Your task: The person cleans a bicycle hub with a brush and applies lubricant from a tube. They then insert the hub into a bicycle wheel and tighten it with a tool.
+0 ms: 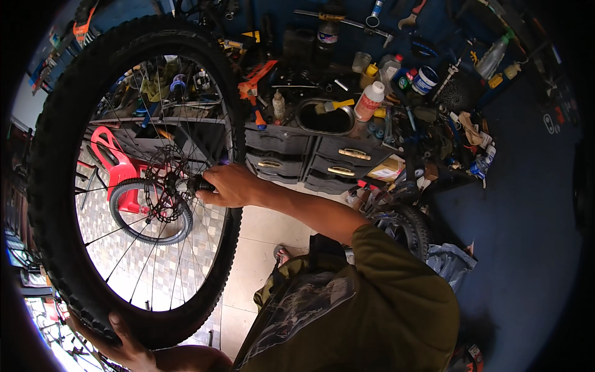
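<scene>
A large bicycle wheel (52, 186) with a knobby black tyre stands upright in front of me on the left. My left hand (124, 347) grips the tyre at its bottom, the thumb lying on the near side and the fingers partly hidden behind it. At the wheel's middle, my right hand (226, 186) closes its fingers round the dark end of the hub (181, 185). A perforated metal disc (162, 201) sits on the hub beside that hand. Thin spokes run from hub to rim.
Behind the wheel stand a red plastic chair (111, 155) and a smaller bicycle wheel (118, 217) on tiled floor. The cluttered workbench (279, 137) carries a white bottle (370, 101), a yellow-handled brush (338, 105) in a basin, and an orange-handled tool (255, 111). Drawers (273, 164) front it.
</scene>
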The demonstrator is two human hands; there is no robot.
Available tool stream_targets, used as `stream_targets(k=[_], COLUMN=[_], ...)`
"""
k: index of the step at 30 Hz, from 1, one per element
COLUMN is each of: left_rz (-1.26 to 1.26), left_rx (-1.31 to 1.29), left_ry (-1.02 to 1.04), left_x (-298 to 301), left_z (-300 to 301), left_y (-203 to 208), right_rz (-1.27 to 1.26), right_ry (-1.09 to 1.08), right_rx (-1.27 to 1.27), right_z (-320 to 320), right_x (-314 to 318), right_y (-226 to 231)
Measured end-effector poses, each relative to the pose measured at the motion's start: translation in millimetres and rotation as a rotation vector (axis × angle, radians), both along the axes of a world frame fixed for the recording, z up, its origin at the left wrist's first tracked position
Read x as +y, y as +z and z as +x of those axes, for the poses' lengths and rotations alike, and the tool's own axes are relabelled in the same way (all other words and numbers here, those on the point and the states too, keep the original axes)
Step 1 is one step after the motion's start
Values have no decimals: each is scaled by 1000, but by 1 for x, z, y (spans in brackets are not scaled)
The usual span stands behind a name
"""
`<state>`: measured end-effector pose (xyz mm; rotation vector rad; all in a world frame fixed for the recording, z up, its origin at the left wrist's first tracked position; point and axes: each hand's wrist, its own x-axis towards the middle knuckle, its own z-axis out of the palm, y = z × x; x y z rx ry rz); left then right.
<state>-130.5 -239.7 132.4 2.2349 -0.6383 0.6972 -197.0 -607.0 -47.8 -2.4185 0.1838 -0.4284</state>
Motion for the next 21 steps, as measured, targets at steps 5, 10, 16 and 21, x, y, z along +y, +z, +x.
stream_targets(k=[5, 10, 16, 21], left_rz=[64, 107, 132, 67], left_rx=[-257, -276, -148, -132], left_ry=[-69, -133, -73, 84], left_x=[-51, -81, -47, -29], left_z=[-40, -71, -31, -35], left_y=[38, 49, 45, 26], right_rz=[55, 157, 380, 832], right_ry=[-1, -45, -20, 11], right_rx=[-82, -207, -157, -241], right_z=[-7, -34, -103, -124], right_x=[-8, -12, -44, -42], right_y=[-2, -8, -21, -23])
